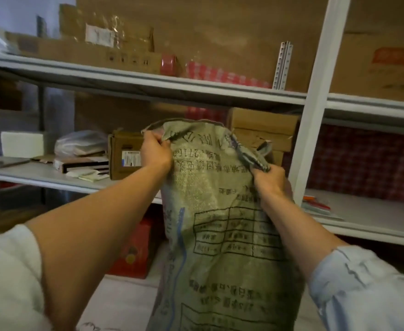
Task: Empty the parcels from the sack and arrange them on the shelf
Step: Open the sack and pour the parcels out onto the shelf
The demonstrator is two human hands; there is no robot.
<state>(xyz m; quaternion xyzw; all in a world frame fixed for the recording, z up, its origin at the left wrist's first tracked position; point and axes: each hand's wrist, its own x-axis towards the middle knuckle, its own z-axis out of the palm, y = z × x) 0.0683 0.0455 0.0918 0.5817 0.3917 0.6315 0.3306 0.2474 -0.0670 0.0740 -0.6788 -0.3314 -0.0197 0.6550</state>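
The sack [220, 211] is dull grey-green woven cloth printed with black characters and a black ruled grid, with a blue stripe down its 9 o'clock edge. The shelf [148, 80] is pale grey with white posts. At 12 o'clock sit plain brown cartons [76, 50], a red tape roll [168, 63] and red-and-white checked cloth [220, 74]. At 7 o'clock stands a red box [134, 252]. One sleeve [363, 290] is light blue.

The grey shelf [29, 174] carries a white box [21, 144], a plastic bag [79, 142], flat packets [81, 164] and a cardboard box [124, 155].
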